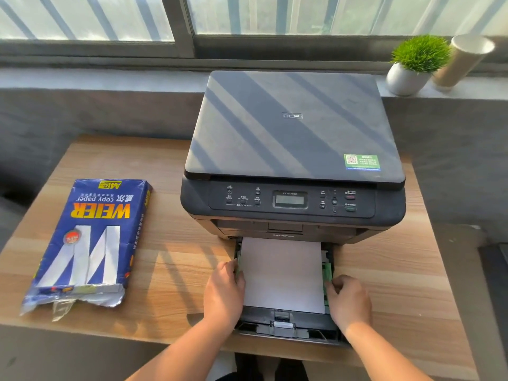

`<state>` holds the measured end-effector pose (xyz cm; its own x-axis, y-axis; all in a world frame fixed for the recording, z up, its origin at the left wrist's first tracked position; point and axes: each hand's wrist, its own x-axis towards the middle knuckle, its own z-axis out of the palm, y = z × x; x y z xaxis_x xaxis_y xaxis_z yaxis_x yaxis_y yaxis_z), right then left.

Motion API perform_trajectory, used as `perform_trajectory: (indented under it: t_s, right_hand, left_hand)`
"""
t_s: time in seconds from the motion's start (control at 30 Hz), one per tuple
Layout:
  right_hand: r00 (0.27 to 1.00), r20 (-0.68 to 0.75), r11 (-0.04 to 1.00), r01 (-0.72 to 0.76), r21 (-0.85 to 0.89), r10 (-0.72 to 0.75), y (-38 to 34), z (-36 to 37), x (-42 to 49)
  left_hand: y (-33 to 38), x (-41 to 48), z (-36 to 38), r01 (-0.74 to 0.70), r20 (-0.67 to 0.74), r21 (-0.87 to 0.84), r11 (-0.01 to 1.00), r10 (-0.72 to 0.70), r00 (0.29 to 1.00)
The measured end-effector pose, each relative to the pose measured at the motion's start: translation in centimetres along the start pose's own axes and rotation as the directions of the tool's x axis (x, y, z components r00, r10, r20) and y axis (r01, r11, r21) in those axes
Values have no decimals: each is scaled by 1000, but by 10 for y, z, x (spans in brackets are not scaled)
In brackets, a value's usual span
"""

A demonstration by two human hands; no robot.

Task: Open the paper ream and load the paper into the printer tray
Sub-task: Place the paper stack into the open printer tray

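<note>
Head view: paper (283,273) lies in the pulled-out tray (286,327); left hand (224,291) and right hand (347,301) pinch the side guides. Sheets look light, floppy: handle by edges.

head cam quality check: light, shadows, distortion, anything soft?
Head view: hard sun from the window throws striped shadows over the printer lid and table; wide-angle bend at the edges; cup and plant at top right look soft; paper is bright but not blown out.
</note>
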<state>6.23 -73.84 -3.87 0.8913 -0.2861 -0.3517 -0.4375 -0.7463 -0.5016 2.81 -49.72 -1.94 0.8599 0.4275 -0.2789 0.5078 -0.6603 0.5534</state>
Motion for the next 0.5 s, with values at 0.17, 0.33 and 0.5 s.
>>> perform_trajectory:
  t_s: [0.17,0.33,0.5]
  right_hand:
    - [1000,6,999,-16,28,16,1,1,2]
    - [999,14,998,-29,50,29,2,1,3]
    - [1000,18,998,5,65,-7,1,4,5]
  left_hand:
    - [-4,0,5,-8,-19,72,997,9,1000]
    - [-6,4,9,0,-28,86,996,2,1000]
    - [-3,10,12,-3,-10,102,995,4,1000]
